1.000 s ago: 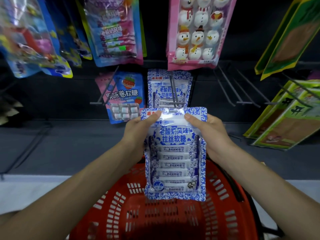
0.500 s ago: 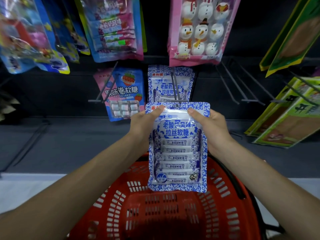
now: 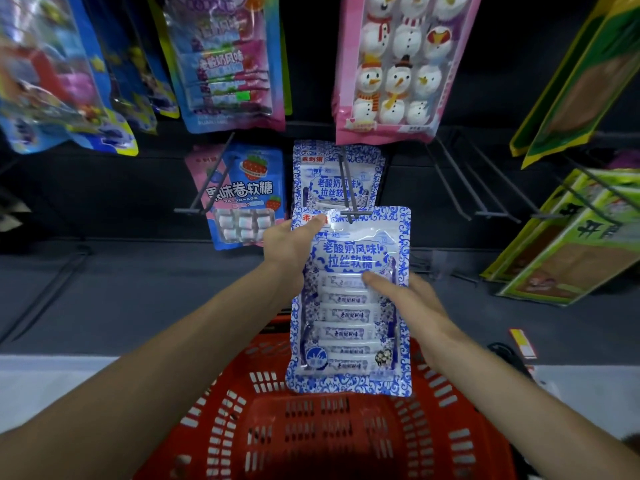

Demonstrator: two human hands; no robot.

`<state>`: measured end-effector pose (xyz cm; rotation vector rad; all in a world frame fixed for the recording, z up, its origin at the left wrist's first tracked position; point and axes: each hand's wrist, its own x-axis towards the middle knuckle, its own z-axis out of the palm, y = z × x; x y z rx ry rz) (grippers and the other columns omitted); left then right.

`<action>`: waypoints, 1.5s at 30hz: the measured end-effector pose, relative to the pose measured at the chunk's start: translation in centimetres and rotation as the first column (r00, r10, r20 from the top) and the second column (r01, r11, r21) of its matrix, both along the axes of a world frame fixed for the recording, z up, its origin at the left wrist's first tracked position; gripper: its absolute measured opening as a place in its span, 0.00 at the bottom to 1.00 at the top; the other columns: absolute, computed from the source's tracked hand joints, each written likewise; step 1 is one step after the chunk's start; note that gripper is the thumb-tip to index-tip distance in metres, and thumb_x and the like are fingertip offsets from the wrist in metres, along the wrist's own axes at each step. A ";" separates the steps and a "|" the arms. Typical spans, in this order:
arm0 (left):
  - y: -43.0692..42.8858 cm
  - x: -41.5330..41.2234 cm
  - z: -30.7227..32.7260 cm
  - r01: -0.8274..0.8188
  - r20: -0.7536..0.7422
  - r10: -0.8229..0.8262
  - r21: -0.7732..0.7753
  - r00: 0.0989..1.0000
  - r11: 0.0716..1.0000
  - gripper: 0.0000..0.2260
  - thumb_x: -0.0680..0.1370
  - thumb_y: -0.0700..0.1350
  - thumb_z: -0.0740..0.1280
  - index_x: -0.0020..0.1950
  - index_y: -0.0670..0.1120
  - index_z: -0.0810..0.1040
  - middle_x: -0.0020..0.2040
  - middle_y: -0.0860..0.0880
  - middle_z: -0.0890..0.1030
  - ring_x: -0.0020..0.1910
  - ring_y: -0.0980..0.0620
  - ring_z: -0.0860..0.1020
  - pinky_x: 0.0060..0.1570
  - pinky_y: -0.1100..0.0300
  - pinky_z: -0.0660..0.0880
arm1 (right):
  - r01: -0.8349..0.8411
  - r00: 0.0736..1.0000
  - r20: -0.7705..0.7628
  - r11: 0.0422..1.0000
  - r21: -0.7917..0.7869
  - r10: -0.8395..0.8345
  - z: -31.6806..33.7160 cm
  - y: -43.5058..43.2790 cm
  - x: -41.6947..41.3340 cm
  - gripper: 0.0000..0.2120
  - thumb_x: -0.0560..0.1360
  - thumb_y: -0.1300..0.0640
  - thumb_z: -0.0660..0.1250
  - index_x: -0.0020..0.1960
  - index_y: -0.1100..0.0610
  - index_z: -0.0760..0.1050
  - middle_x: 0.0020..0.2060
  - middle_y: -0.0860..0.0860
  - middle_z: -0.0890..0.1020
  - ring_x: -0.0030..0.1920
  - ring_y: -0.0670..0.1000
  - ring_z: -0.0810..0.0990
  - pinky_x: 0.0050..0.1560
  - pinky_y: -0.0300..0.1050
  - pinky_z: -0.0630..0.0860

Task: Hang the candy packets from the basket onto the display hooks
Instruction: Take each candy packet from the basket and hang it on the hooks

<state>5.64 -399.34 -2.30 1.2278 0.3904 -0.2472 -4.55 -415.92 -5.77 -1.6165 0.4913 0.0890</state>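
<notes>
Blue-and-white candy packet (image 3: 349, 299) — glossy, with an ornate blue scroll border, a clear window showing a stack of wrapped white sticks, blue Chinese lettering across the upper part and a small red label at the top left corner. It hangs upright, its top edge at the tip of a dark display hook (image 3: 346, 188); whether the hook passes through the packet's hole cannot be told.

Left hand (image 3: 287, 247): closed on the packet's upper left corner, thumb over the red label, fingers behind. Right hand (image 3: 405, 299): open, fingers extended, lying flat against the packet's right middle — not clamped on it.

Behind the packet, further back on the same hook, hangs a second packet of the same print (image 3: 337, 174). Left of the packet, a blue strawberry sweets pouch (image 3: 247, 199). Above it, a pink snowman marshmallow pack (image 3: 398, 64). Right of it, bare hooks (image 3: 460, 185), then green and yellow pouches (image 3: 575, 237). Directly below the packet, a red plastic basket (image 3: 329, 427) with slotted walls; no packets visible in its seen part.
</notes>
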 end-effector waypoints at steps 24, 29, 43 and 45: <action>3.2 0.5 -3.2 0.111 0.241 -0.296 0.573 0.924 0.812 0.36 0.73 0.57 0.78 0.78 0.53 0.69 0.63 0.50 0.83 0.60 0.47 0.82 0.62 0.45 0.80 | 0.125 0.992 -0.008 0.988 -0.094 -0.127 -0.4 -0.6 10.1 0.40 0.54 0.34 0.83 0.59 0.56 0.83 0.49 0.51 0.89 0.49 0.56 0.88 0.57 0.58 0.84; 2.3 2.4 -3.9 0.082 0.254 -0.280 0.588 0.926 0.805 0.41 0.70 0.61 0.78 0.79 0.53 0.68 0.64 0.43 0.83 0.59 0.43 0.83 0.60 0.42 0.81 | 0.155 0.987 -0.014 0.974 -0.167 -0.160 -0.4 -1.0 12.7 0.37 0.59 0.39 0.82 0.62 0.57 0.81 0.55 0.55 0.87 0.52 0.58 0.87 0.59 0.58 0.83; -0.3 6.4 -6.9 0.014 0.207 -0.214 0.687 0.955 0.727 0.34 0.81 0.50 0.73 0.83 0.48 0.62 0.76 0.46 0.73 0.71 0.42 0.75 0.67 0.48 0.74 | 0.184 0.981 0.033 0.861 -0.475 -0.192 -2.8 -0.8 17.5 0.33 0.76 0.40 0.73 0.71 0.61 0.72 0.66 0.59 0.80 0.63 0.62 0.80 0.49 0.44 0.67; -0.6 7.4 -7.6 0.023 0.190 -0.218 0.701 0.957 0.713 0.34 0.81 0.49 0.73 0.83 0.48 0.62 0.76 0.46 0.73 0.71 0.42 0.75 0.68 0.48 0.74 | 0.175 0.983 0.042 0.854 -0.490 -0.177 -3.3 -0.8 18.2 0.29 0.77 0.40 0.73 0.66 0.61 0.73 0.62 0.59 0.81 0.57 0.59 0.80 0.48 0.44 0.67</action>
